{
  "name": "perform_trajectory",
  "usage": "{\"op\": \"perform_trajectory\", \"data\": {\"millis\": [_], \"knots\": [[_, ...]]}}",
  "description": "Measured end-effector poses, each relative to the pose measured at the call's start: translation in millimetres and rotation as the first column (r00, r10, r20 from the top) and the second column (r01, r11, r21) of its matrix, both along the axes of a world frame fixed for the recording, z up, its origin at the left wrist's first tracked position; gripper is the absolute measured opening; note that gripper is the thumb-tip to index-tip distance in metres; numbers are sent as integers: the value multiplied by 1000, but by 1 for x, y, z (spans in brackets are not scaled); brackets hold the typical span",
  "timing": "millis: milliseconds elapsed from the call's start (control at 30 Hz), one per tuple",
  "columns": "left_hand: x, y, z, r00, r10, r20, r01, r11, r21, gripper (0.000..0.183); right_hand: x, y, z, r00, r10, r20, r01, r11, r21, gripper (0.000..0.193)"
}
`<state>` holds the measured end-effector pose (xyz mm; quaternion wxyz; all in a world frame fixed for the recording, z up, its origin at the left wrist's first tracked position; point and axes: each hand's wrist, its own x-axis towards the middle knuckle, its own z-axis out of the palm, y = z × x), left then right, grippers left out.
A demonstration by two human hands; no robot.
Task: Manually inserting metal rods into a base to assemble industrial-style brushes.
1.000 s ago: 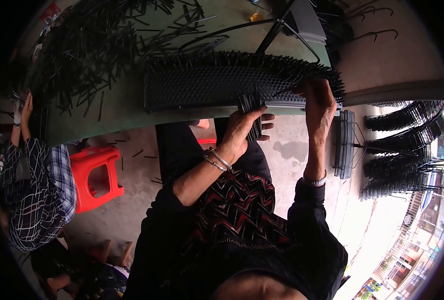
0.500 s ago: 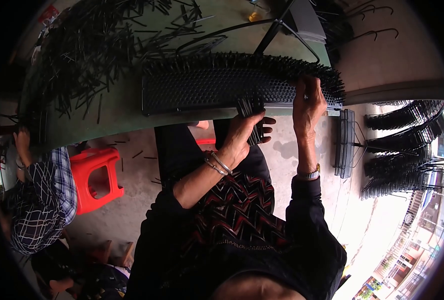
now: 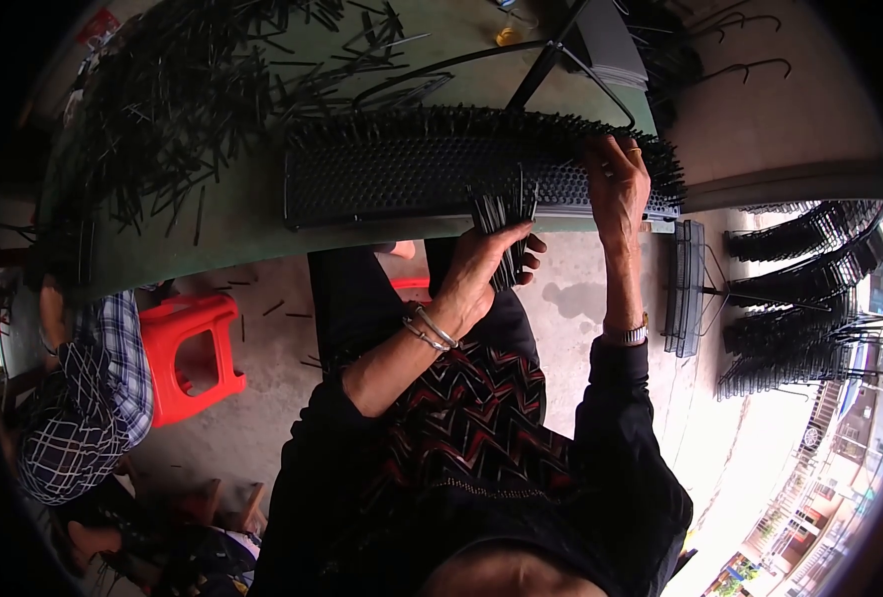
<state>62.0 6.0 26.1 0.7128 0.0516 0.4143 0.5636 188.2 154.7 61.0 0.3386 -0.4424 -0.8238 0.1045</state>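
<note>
A long black perforated rack [image 3: 392, 179] lies along the near edge of the green table [image 3: 153, 269]. Short black sticks [image 3: 441, 121] stand in its far rows and thickly at its right end, while the near holes on the left and middle are bare. Just below the rack's front edge, my left hand [image 3: 473, 271] grips a bundle of black sticks [image 3: 501, 214], their tips pointing up at the rack. Over the right part of the rack is my right hand [image 3: 618, 199], fingers bent together among the sticks; what they pinch is hidden.
Loose black sticks [image 3: 183, 109] heap on the far left of the table. A bent black metal frame [image 3: 536, 78] rises behind the rack, beside grey sheets [image 3: 609, 45]. At left are a red stool [image 3: 158, 368] and a co-worker's checked sleeve [image 3: 68, 453]. Finished-looking racks [image 3: 800, 298] hang at right.
My right hand has shifted slightly, its fingers turning over the sticks. The bundle in my left hand has tilted and fanned a little. At left, the co-worker's arm has moved.
</note>
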Motion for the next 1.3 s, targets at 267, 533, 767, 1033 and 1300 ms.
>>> {"op": "perform_trajectory", "data": {"millis": [267,533,767,1033,1300], "knots": [[0,-5,7,999,35,4,-35,999,18,23,-6,-21,-12,998,-44,36,39,990,133,22],[-2,-5,11,999,-38,-30,38,999,13,23,3,-43,7,898,213,-385,-431,598,-676,20],[4,-6,7,995,-20,-101,22,999,24,24,7,-34,14,911,271,-310,-409,509,-757,13],[0,0,-7,993,100,56,-99,995,-17,24,2,-36,39,963,13,-268,-130,896,-424,9],[5,3,1,998,45,51,-40,995,-94,29,-22,-14,-3,974,-36,-224,69,988,140,7]]}}
